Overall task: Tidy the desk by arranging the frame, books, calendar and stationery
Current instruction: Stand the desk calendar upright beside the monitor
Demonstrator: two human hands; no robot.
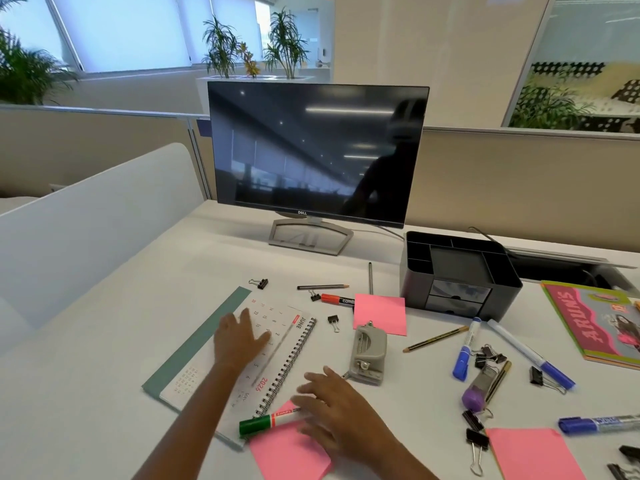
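The white spiral-bound desk calendar (277, 362) with a grey-green backing lies collapsed flat on the white desk (104, 393), left of the scattered stationery and apparently waiting to be stood up. The left hand (239, 337) rests palm-down on its page, fingers straight and spread, probably to steady it. The right hand (339, 407), fingers loosely spread and holding nothing, hangs over a pink sticky-note pad (291, 455), fingertips beside a green-capped marker (263, 424); I cannot tell whether they touch.
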